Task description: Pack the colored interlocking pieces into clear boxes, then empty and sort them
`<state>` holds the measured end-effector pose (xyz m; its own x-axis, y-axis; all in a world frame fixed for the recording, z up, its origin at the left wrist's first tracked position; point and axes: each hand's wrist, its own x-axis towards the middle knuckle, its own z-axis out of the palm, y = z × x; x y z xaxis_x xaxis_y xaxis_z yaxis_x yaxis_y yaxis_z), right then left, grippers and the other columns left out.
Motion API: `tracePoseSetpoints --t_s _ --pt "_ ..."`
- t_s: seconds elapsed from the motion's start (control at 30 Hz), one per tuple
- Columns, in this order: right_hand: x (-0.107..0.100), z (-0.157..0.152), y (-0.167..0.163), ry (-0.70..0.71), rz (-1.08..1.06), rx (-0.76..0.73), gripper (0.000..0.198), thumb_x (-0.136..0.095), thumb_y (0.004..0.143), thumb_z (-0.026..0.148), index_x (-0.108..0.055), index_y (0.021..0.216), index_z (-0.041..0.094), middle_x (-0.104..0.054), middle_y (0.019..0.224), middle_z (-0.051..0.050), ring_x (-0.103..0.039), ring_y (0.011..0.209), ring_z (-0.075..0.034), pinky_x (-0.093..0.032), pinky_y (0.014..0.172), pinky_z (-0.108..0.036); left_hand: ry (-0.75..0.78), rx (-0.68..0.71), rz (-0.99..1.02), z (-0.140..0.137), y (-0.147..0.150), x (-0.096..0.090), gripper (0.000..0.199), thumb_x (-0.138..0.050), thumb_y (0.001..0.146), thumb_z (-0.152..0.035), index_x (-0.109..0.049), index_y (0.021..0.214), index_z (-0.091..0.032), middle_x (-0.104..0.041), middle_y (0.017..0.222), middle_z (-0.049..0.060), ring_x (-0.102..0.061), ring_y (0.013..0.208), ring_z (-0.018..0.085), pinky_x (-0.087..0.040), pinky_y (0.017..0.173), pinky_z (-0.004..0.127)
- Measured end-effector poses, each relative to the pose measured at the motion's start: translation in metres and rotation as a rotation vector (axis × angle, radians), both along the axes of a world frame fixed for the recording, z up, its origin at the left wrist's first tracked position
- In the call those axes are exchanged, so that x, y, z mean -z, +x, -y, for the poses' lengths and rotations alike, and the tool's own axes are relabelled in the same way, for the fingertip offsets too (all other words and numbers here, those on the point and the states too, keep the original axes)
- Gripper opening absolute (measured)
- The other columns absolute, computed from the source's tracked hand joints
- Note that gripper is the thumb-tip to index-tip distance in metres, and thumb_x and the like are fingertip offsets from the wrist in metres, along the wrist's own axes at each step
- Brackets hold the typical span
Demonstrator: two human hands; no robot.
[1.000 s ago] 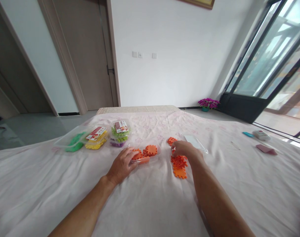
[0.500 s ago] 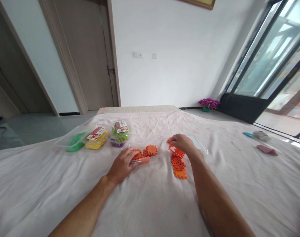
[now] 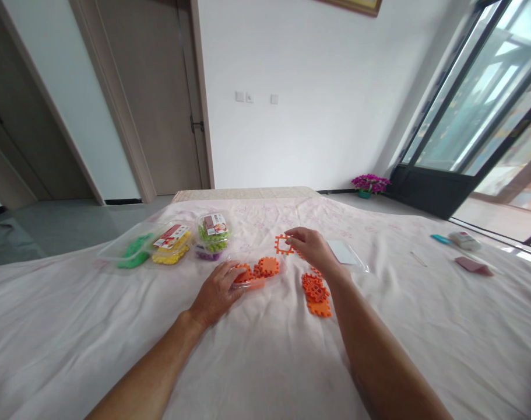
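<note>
My right hand [image 3: 311, 248] pinches a hollow, square orange toothed plastic piece [image 3: 277, 245] by its right side, held above the cloth. My left hand [image 3: 217, 291] grips the near left side of a clear plastic box [image 3: 250, 285]. Orange toothed squares [image 3: 269, 266] lie inside that box, some hidden behind my fingers. To the right, a loose pile of orange pieces [image 3: 315, 291] rests on the cloth, solid squares and hollow ones overlapping. A few more orange bits show partly beneath my right hand.
Back left stand clear boxes with green pieces [image 3: 136, 252], yellow pieces [image 3: 171, 254], and light green over purple [image 3: 213, 233]. A clear lid [image 3: 346, 254] lies beyond my right wrist. Far right are a pink paper [image 3: 473, 266] and a blue item [image 3: 440, 239] on the tablecloth [image 3: 265, 361].
My right hand has lifted the hollow orange piece off the pile and moved left with it, toward the box. My left hand stays at the box.
</note>
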<state>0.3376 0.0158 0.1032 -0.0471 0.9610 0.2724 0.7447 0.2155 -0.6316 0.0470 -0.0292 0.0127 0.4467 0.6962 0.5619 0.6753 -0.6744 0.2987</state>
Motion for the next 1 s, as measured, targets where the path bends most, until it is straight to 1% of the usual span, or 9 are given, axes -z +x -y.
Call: tracePoseSetpoints --t_s 0.1,0.23,0.4,0.5,0.57,0.73,0.8,0.9,1.0 --pt "0.004 0.004 -0.017 -0.042 -0.026 -0.087 0.027 -0.059 0.083 0.033 -0.073 0.103 0.020 -0.073 0.079 -0.002 -0.066 0.073 -0.016 -0.047 0.067 -0.024 -0.004 0.007 0.004 0.000 0.001 0.000 0.035 -0.062 0.089 -0.031 -0.060 0.124 -0.023 -0.059 0.131 0.008 -0.053 0.124 0.025 -0.044 0.108 0.045" --pt "0.011 0.007 -0.029 -0.062 -0.018 -0.140 0.023 -0.059 0.083 0.029 -0.074 0.098 0.021 -0.074 0.082 -0.002 -0.067 0.075 -0.016 -0.047 0.068 -0.025 -0.006 0.002 0.003 0.000 0.001 0.000 0.036 -0.062 0.090 -0.032 -0.061 0.125 -0.023 -0.059 0.132 0.008 -0.053 0.125 0.025 -0.044 0.109 0.046" --pt "0.016 0.008 -0.033 -0.008 0.130 -0.125 0.021 -0.059 0.084 0.025 -0.074 0.098 0.021 -0.073 0.097 -0.004 -0.067 0.087 -0.018 -0.046 0.077 -0.026 -0.010 -0.011 0.005 0.000 0.001 -0.001 0.038 -0.063 0.089 -0.032 -0.062 0.125 -0.024 -0.059 0.132 0.009 -0.054 0.125 0.026 -0.044 0.109 0.045" --pt "0.014 0.011 -0.034 0.031 0.250 -0.077 0.023 -0.059 0.084 0.022 -0.073 0.103 0.021 -0.069 0.108 -0.007 -0.065 0.090 -0.018 -0.045 0.079 -0.027 -0.013 -0.012 0.002 0.000 0.001 -0.001 0.038 -0.063 0.088 -0.032 -0.062 0.125 -0.024 -0.059 0.133 0.008 -0.054 0.125 0.025 -0.044 0.109 0.045" --pt "0.010 0.014 -0.037 0.037 0.289 -0.078 0.025 -0.059 0.085 0.022 -0.072 0.106 0.021 -0.068 0.110 -0.007 -0.064 0.091 -0.018 -0.045 0.079 -0.027 -0.010 -0.008 0.007 0.000 0.001 0.000 0.038 -0.064 0.088 -0.031 -0.062 0.125 -0.024 -0.060 0.132 0.008 -0.053 0.125 0.025 -0.044 0.109 0.045" --pt "0.006 0.022 -0.044 0.118 0.398 -0.278 0.028 -0.068 0.082 0.027 -0.072 0.109 0.024 -0.070 0.111 -0.006 -0.058 0.107 -0.022 -0.042 0.093 -0.032 0.011 -0.001 0.029 -0.001 0.001 0.001 0.038 -0.063 0.088 -0.030 -0.062 0.125 -0.024 -0.060 0.131 0.009 -0.054 0.125 0.026 -0.044 0.109 0.047" --pt "0.009 0.021 -0.046 0.106 0.461 -0.345 0.028 -0.069 0.081 0.026 -0.073 0.108 0.025 -0.071 0.110 -0.006 -0.058 0.108 -0.023 -0.040 0.097 -0.034 0.006 -0.005 0.021 0.000 0.001 0.000 0.038 -0.063 0.088 -0.032 -0.062 0.125 -0.023 -0.060 0.132 0.010 -0.054 0.125 0.027 -0.045 0.108 0.047" --pt "0.012 0.019 -0.046 0.070 0.507 -0.360 0.023 -0.065 0.083 0.020 -0.075 0.103 0.023 -0.074 0.105 -0.006 -0.061 0.107 -0.022 -0.039 0.101 -0.034 -0.010 -0.008 -0.005 0.000 0.000 -0.001 0.039 -0.063 0.089 -0.033 -0.061 0.126 -0.022 -0.059 0.133 0.010 -0.054 0.124 0.027 -0.045 0.108 0.047" --pt "0.007 0.016 -0.039 0.061 0.449 -0.336 0.022 -0.064 0.084 0.020 -0.075 0.102 0.023 -0.074 0.105 -0.006 -0.061 0.108 -0.022 -0.040 0.100 -0.033 -0.007 -0.005 -0.008 -0.001 0.000 0.000 0.038 -0.062 0.089 -0.031 -0.061 0.126 -0.022 -0.058 0.133 0.010 -0.053 0.125 0.026 -0.044 0.109 0.047"
